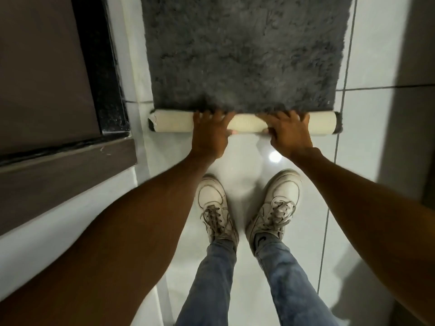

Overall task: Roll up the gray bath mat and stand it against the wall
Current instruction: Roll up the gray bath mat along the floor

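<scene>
Looking straight down at a shaggy dark gray bath mat (pixel 247 50) spread on the glossy white tiled floor (pixel 376 118), running from centre up to 12 o'clock; near edge already curled into a short roll (pixel 174 124) showing the cream ribbed backing, lying crosswise just below centre of the mat; fluffy gray pile poking out at both ends of that roll.

Left hand (pixel 210 132) pressed palm-down on the roll a bit left of middle, fingers spread and reaching over the top into the pile; right hand (pixel 288 131) doing the same just right of middle, fingers splayed over the top, thumb tucked at the near side; both flat and open against the backing rather than wrapped around it; a strip of cream backing visible between the two.

Bare forearms coming in from 7 and 4 o'clock; pair of scuffed white lace-up sneakers (pixel 213 205) planted at 6 o'clock, just short of the roll, toes pointed toward it; faded blue jeans (pixel 207 285) below those.

Dark brown panel with a black speckled frame (pixel 47 67) at 9 to 10 o'clock, close beside the mat's left edge; gray wall (pixel 419 38) at 3 o'clock, well apart from the mat.
</scene>
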`<state>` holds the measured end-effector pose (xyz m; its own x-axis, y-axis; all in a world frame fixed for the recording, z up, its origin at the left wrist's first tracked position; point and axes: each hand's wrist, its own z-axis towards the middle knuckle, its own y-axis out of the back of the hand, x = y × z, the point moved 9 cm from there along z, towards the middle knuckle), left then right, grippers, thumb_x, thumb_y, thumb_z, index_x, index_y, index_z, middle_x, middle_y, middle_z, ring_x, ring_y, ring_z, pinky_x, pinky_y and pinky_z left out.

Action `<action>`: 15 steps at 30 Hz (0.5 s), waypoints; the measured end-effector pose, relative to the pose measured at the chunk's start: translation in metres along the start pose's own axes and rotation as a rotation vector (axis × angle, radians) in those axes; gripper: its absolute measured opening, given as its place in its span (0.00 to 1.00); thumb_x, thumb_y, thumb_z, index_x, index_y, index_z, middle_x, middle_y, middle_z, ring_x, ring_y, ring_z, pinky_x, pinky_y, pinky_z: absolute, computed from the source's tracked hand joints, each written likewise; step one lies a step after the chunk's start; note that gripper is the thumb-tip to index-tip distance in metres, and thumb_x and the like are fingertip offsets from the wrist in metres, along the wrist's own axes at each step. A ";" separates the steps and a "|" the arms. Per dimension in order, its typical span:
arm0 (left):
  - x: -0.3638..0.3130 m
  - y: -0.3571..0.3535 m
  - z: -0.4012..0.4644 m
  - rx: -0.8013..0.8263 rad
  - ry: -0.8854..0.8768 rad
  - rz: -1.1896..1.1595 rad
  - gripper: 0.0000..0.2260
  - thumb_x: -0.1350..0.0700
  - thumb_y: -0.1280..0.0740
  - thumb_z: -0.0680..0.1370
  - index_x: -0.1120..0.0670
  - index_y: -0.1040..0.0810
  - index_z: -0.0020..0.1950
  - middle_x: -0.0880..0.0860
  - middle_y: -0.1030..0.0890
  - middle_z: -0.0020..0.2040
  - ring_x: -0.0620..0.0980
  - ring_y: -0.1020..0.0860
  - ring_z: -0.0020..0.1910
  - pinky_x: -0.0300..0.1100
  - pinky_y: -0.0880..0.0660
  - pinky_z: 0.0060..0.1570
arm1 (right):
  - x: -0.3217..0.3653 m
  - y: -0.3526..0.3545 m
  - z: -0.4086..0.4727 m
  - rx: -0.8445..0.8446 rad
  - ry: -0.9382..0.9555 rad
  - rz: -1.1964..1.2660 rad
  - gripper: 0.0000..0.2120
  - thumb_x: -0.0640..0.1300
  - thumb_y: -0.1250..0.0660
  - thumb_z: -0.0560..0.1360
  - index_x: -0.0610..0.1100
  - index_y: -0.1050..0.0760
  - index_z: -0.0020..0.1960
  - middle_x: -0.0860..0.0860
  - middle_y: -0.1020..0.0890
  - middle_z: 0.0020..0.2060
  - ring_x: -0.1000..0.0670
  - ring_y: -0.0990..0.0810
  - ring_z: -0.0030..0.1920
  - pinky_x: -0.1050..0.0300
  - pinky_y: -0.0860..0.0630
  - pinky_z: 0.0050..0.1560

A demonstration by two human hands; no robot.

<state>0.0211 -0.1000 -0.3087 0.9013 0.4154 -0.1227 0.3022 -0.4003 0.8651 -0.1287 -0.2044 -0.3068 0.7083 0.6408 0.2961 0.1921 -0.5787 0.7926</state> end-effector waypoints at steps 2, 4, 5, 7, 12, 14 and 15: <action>-0.004 -0.006 -0.004 0.189 -0.053 -0.014 0.25 0.40 0.36 0.80 0.46 0.34 0.76 0.55 0.28 0.74 0.63 0.30 0.70 0.59 0.35 0.70 | -0.006 -0.004 -0.002 0.249 -0.028 0.027 0.24 0.48 0.34 0.82 0.56 0.30 0.77 0.44 0.23 0.72 0.37 0.30 0.73 0.35 0.40 0.73; -0.007 -0.013 -0.003 0.410 -0.066 -0.091 0.28 0.38 0.35 0.79 0.45 0.35 0.76 0.56 0.32 0.77 0.63 0.33 0.73 0.61 0.36 0.73 | -0.010 -0.007 -0.003 0.481 -0.039 0.041 0.23 0.52 0.35 0.83 0.57 0.31 0.77 0.44 0.27 0.75 0.38 0.33 0.76 0.33 0.45 0.76; -0.007 -0.011 0.000 0.449 -0.048 -0.137 0.29 0.39 0.32 0.77 0.45 0.33 0.76 0.56 0.33 0.77 0.62 0.34 0.74 0.61 0.36 0.73 | -0.012 -0.002 -0.001 0.494 -0.036 0.025 0.23 0.52 0.34 0.82 0.56 0.29 0.76 0.44 0.27 0.75 0.37 0.34 0.76 0.32 0.44 0.76; -0.006 0.008 0.010 0.311 0.011 -0.189 0.27 0.42 0.26 0.74 0.46 0.27 0.71 0.55 0.29 0.73 0.60 0.32 0.71 0.57 0.34 0.70 | -0.011 0.018 0.008 0.298 -0.017 -0.049 0.21 0.50 0.29 0.79 0.51 0.23 0.71 0.43 0.23 0.71 0.37 0.30 0.72 0.33 0.37 0.72; -0.017 0.029 -0.002 -0.129 0.050 -0.167 0.11 0.61 0.32 0.79 0.54 0.18 0.61 0.56 0.18 0.62 0.58 0.22 0.62 0.50 0.24 0.59 | 0.018 0.026 -0.011 -0.194 0.059 -0.034 0.17 0.33 0.34 0.75 0.40 0.16 0.61 0.40 0.13 0.56 0.35 0.18 0.58 0.40 0.27 0.63; -0.023 0.018 -0.013 -0.171 0.026 -0.178 0.17 0.59 0.36 0.82 0.56 0.23 0.70 0.58 0.22 0.70 0.63 0.26 0.70 0.56 0.29 0.69 | 0.021 0.010 -0.018 -0.187 0.028 -0.016 0.21 0.39 0.37 0.80 0.40 0.23 0.72 0.40 0.19 0.69 0.35 0.25 0.72 0.33 0.36 0.74; -0.023 0.007 -0.017 -0.142 0.008 -0.158 0.21 0.54 0.39 0.83 0.56 0.30 0.76 0.59 0.28 0.76 0.64 0.34 0.76 0.60 0.36 0.75 | 0.018 -0.002 -0.020 -0.138 0.010 -0.023 0.24 0.46 0.40 0.83 0.42 0.30 0.78 0.40 0.27 0.77 0.36 0.34 0.79 0.29 0.46 0.78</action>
<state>-0.0033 -0.0984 -0.2913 0.8435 0.4704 -0.2592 0.3928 -0.2110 0.8951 -0.1297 -0.1816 -0.2927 0.6980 0.6585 0.2815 0.1129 -0.4893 0.8648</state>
